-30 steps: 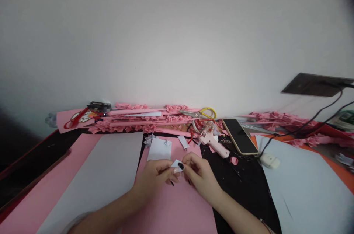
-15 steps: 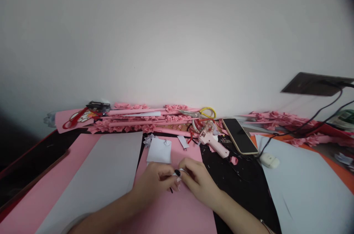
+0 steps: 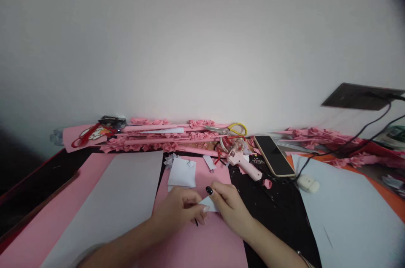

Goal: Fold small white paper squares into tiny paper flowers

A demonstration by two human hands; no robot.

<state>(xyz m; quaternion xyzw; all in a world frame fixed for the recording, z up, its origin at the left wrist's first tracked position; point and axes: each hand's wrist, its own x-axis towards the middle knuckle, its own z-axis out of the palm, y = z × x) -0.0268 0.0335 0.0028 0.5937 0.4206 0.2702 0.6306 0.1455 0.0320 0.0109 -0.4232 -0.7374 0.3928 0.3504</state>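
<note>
Between my two hands is a small piece of white paper (image 3: 209, 203), with a pointed corner on its left side. My left hand (image 3: 180, 209) pinches that left corner between thumb and fingers. From the right, my right hand (image 3: 229, 207) grips the paper with its thumb on top, and a dark nail shows there. Part of the paper is hidden under my fingers. Both hands are over a pink sheet (image 3: 202, 242). Just beyond them lies a stack of white paper squares (image 3: 182, 173), with small folded white pieces (image 3: 171, 161) beside it.
A pink glue gun (image 3: 248, 166) and a phone (image 3: 274, 156) lie at the back right. Yellow-handled scissors (image 3: 237, 128) rest on pink paper flowers (image 3: 148, 143) along the wall. A white earbud case (image 3: 308, 183) sits on a large white sheet (image 3: 354, 209). Cables hang from a wall socket plate (image 3: 357, 96).
The right thumb has shifted on top of the paper, and more of the white piece now shows between my hands. My left hand has stayed nearly in place.
</note>
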